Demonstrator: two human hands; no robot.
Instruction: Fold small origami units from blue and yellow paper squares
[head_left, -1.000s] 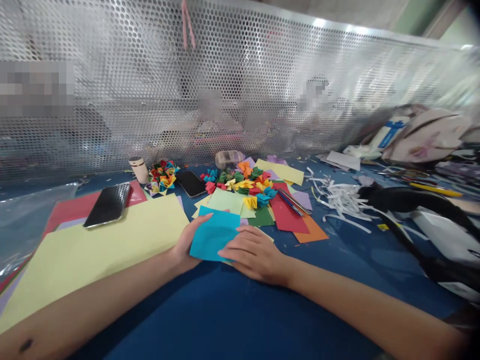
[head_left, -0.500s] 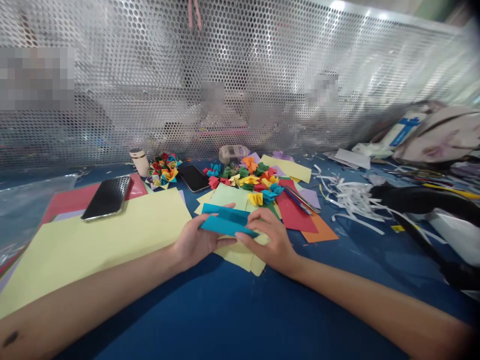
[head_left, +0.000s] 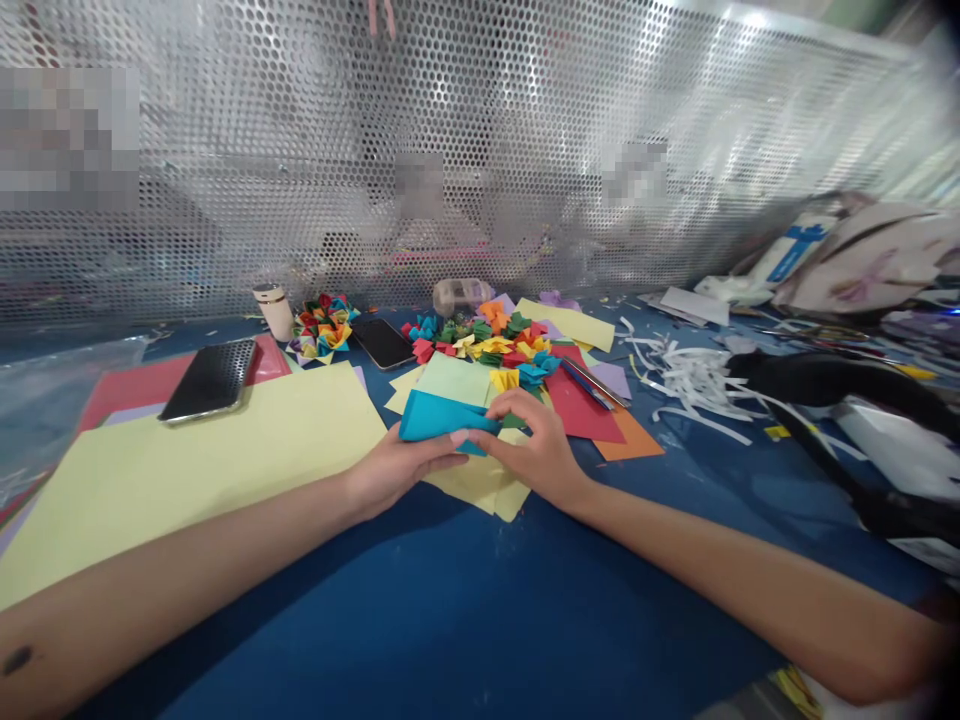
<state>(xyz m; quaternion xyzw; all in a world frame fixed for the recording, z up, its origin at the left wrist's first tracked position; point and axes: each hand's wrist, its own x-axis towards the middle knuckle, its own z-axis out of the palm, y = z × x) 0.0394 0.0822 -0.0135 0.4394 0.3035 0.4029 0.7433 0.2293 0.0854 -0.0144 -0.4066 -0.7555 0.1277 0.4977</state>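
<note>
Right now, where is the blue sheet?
Just left of the head view's centre, left hand and right hand hold the blue sheet before the pale green sheet.

Vivid cyan-blue, plain all over, on the folded paper (head_left: 442, 415); deep navy across the desk (head_left: 420, 610). Pale yellow on the large sheet (head_left: 225, 450), pale green on the small square sheet (head_left: 454, 378). Red, orange, yellow, green and blue mingled in the folded cluster (head_left: 326, 330); bright yellow on the nearest small folded piece (head_left: 505, 379). Red on the sheet under the pens (head_left: 581, 405), orange on the sheet beside it (head_left: 634, 442). White for the loose strips (head_left: 682, 365), cream with a darker band for the bottle (head_left: 275, 315). Black on the nearer phone (head_left: 206, 385), dotted with light at its far end. Silver-grey, patterned with rows of round holes, on the tall screen (head_left: 487, 100). Pale pinkish beige with purplish marks on the bag (head_left: 874, 250).
</note>
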